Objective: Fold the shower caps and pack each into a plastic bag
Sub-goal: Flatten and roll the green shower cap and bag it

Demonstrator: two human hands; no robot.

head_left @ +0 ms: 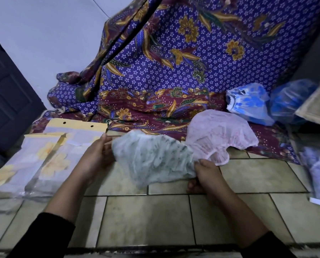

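Note:
A crumpled white shower cap with a grey-green print (pixel 153 157) hangs just above the tiled floor, held between both hands. My left hand (pixel 97 155) pinches its left edge. My right hand (pixel 205 174) grips its lower right edge. Behind it a pink shower cap (pixel 224 135) lies partly on the floor and partly on the patterned cloth. Two blue-printed shower caps (pixel 248 103) (pixel 289 99) lie at the back right. Clear plastic bags with yellow flower prints and yellow header cards (pixel 49 157) lie flat at the left.
A purple and maroon batik cloth (pixel 174 62) hangs behind and spreads onto the beige tiled floor (pixel 155 216). A packed clear bag with a purple print (pixel 317 175) lies at the right. A dark door (pixel 8 94) stands at the left, and a pale framed object (pixel 317 103) at the far right.

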